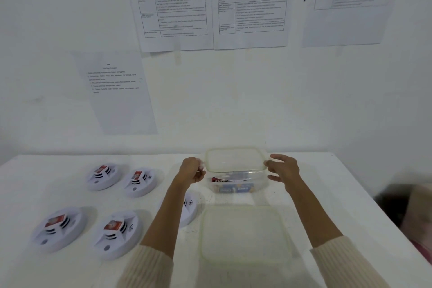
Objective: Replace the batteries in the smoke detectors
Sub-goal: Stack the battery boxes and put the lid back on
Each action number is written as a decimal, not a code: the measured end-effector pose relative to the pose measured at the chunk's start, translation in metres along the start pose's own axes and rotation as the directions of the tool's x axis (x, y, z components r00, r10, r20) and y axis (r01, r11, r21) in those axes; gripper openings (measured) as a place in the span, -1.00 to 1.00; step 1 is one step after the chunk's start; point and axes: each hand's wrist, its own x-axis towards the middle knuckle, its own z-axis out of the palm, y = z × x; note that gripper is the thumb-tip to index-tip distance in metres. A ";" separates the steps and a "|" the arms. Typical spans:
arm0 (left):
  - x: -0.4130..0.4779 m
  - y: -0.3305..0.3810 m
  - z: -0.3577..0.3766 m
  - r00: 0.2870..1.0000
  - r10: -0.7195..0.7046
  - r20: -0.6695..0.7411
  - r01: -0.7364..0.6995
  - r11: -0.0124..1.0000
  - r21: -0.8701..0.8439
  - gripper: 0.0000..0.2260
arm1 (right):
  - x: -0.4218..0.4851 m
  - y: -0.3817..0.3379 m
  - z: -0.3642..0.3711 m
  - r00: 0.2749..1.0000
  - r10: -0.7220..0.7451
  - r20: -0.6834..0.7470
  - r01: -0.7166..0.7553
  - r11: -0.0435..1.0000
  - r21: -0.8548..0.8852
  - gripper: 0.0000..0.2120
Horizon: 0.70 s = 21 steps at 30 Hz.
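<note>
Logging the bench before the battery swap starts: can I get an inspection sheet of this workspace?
Surface: white table.
Job's things: five smoke detectors at left, one partly hidden behind the left forearm; red batteries on the four seen whole. Clear plastic container holds spare batteries; its lid lies off, nearer.
Clutter: nothing seen.
Hands: left hand grips the container's left rim; right hand touches its right side, fingers spread.
Cables: nothing seen.
Surroundings: printed sheets on white wall; blurred dark object at right.
</note>
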 end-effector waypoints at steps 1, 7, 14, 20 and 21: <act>-0.001 0.000 -0.001 1.000 -0.007 0.001 0.007 1.000 0.009 -0.76 | -0.001 0.000 0.000 1.000 0.011 0.008 -0.011 1.000 0.000 -0.64; -0.008 -0.013 -0.003 0.999 -0.051 0.013 0.049 0.993 0.109 -0.77 | -0.004 0.010 0.003 0.999 0.030 0.016 -0.028 0.994 -0.102 -0.58; -0.002 -0.030 0.002 0.965 0.243 -0.094 -0.192 0.908 0.371 -0.81 | 0.002 0.025 0.009 0.997 -0.073 -0.014 0.052 0.818 -0.573 -0.46; -0.003 -0.019 0.011 0.955 0.291 0.063 -0.274 0.776 0.568 -0.52 | -0.003 0.013 0.016 0.990 -0.128 0.067 0.139 0.722 -0.677 -0.52; -0.001 -0.020 0.013 0.954 0.288 0.083 -0.277 0.739 0.614 -0.53 | -0.004 0.012 0.016 0.988 -0.134 0.074 0.149 0.723 -0.674 -0.45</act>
